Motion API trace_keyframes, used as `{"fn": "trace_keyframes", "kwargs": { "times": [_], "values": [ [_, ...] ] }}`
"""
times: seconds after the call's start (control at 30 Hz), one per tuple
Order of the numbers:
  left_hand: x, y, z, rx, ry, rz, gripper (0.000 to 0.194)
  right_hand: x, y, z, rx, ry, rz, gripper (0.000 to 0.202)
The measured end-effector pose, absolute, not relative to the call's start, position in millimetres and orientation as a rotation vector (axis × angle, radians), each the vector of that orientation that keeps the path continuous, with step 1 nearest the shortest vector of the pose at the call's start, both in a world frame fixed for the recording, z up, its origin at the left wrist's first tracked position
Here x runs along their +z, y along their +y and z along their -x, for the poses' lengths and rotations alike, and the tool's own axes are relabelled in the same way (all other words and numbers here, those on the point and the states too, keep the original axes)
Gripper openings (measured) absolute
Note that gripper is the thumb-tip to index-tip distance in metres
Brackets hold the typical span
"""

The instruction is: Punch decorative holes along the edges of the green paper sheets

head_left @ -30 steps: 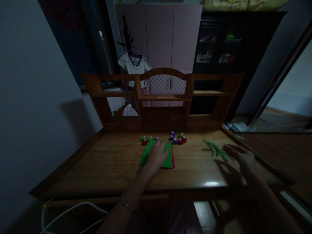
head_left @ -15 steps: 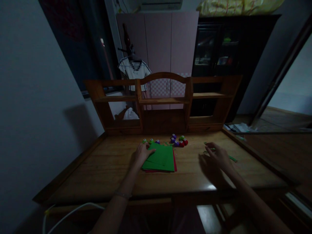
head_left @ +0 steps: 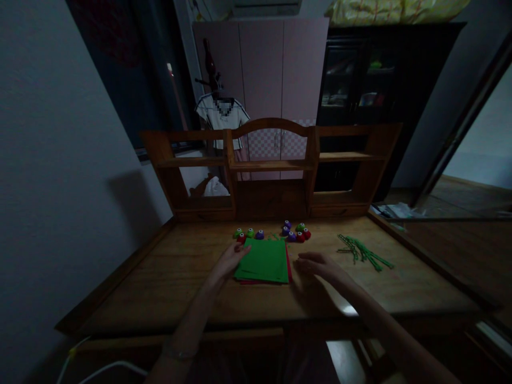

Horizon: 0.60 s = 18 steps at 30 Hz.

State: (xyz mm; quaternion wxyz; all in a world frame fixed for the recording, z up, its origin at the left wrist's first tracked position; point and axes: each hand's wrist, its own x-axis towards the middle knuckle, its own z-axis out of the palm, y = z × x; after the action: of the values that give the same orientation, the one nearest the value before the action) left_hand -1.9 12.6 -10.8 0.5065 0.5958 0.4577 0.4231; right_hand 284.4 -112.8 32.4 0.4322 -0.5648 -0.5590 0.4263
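A stack of green paper sheets (head_left: 264,261) lies on the wooden desk, with a red sheet (head_left: 289,269) showing under its right edge. My left hand (head_left: 231,260) rests at the stack's left edge, thumb on the top sheet and fingers apart. Just right of the stack, my right hand (head_left: 320,265) hovers low over the desk with its fingers loosely stretched and nothing visible in them. Thin green strips (head_left: 364,252), some of them twisted-looking, lie in a loose bunch further right.
Several small round red, green and purple pieces with white eye-like tops, such as a purple piece (head_left: 292,236), sit behind the stack. Tiny green scraps (head_left: 275,236) lie between them. A wooden shelf unit (head_left: 272,166) borders the desk's back.
My right hand has moved left from the green strips to beside the paper stack, uncovering the strips. My left hand has shifted slightly down along the stack's left edge, uncovering a red piece.
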Motion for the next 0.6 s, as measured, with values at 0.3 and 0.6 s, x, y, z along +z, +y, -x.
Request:
{"fn": "trace_keyframes", "kwargs": {
  "times": [0.3,0.6],
  "values": [
    [-8,2,4,0.942,0.973,-1.397,0.041,15,-87,-250,1.35,-1.21,1.152,0.034],
    [1,-18,-8,0.879,1.056,-1.648,0.037,7,-84,-254,1.346,-1.072,1.178,0.031]
  ]
}}
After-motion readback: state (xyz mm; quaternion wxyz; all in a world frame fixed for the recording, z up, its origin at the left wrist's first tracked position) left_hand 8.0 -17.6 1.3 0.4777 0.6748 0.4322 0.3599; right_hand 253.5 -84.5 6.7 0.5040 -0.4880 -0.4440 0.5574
